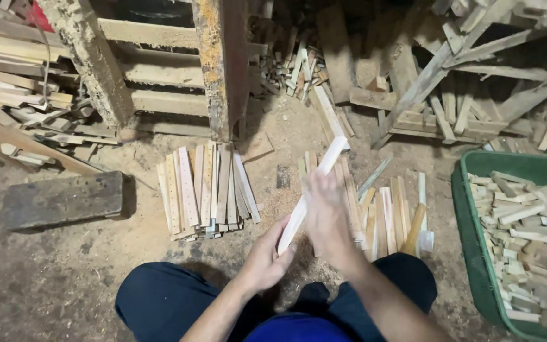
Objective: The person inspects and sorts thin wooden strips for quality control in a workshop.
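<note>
Wooden slat (308, 190), pale and thin, sits slanted between our two hands above the sawdust floor (64, 278), its lower end close to our knees and its upper end pointing away toward the scrap heap. Our left hand (266, 261) pinches the near end, its grip closed on that end, seemingly to steady it. Our right hand (327, 215) lies along the middle; it is blurred, so we cannot tell whether its grip is closed around the slat or only resting flat against it. Held up this way, the slat's long face is turned toward us. Just beyond, a stacked bundle of slats (207, 190) lies on the floor to the left and a looser row of sticks (381, 215) to the right. A green tub (470, 234) of short offcuts stands at the right edge. Farther off rise a rusty post (220, 63) and tangled scrap wood (451, 82).
</note>
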